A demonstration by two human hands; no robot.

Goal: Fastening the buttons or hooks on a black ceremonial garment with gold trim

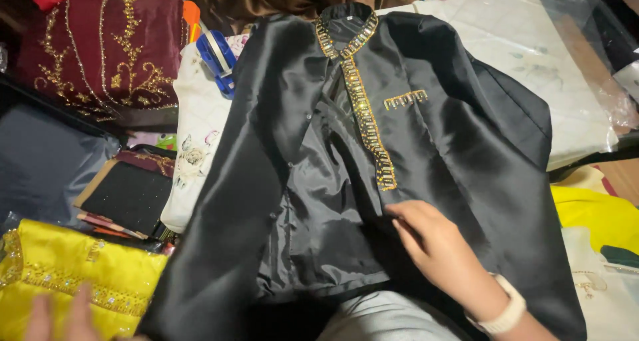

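Your right hand [432, 244] lies flat and open on the black satin shirt [426, 148], fingers touching the edge of its front panel just below the gold beaded placket [365, 108]; your left hand [63, 318], fingers loose, rests beside the yellow embroidered garment [73, 274], well apart from the shirt

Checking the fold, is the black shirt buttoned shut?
No, the black shirt lies open, its lining showing beside the gold trim above the right hand.

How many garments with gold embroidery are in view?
3: the black shirt under the right hand, the maroon garment top left, the yellow garment by the left hand. Others may be hidden.
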